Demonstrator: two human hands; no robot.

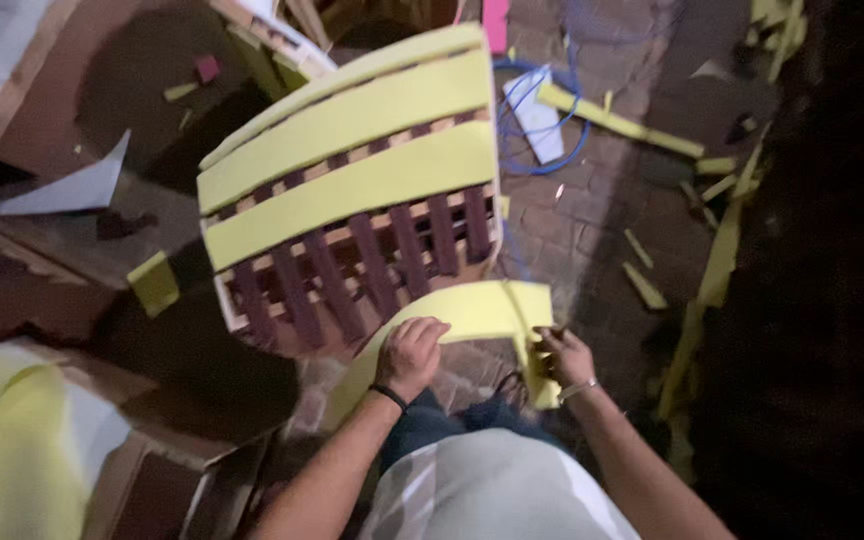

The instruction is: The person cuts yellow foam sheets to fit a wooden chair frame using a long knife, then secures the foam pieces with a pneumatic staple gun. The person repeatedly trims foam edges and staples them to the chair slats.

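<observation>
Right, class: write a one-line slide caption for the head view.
Both hands, left and right, grip a curved yellow foam strip beside a foam-padded wooden frame.

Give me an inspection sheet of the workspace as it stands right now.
Surface: brick-paved floor, dimly lit.
Job's things: curved yellow foam strip held by both hands; wooden slatted frame with three yellow foam strips laid across it.
Clutter: yellow foam offcuts scattered on the bricks; white paper sheet at left.
Grippers: left hand presses on the strip; right hand grips its end.
Cables: blue cable looped on the floor beyond the frame.
Surroundings: yellow foam piece at lower left; right side too dark to tell.
</observation>
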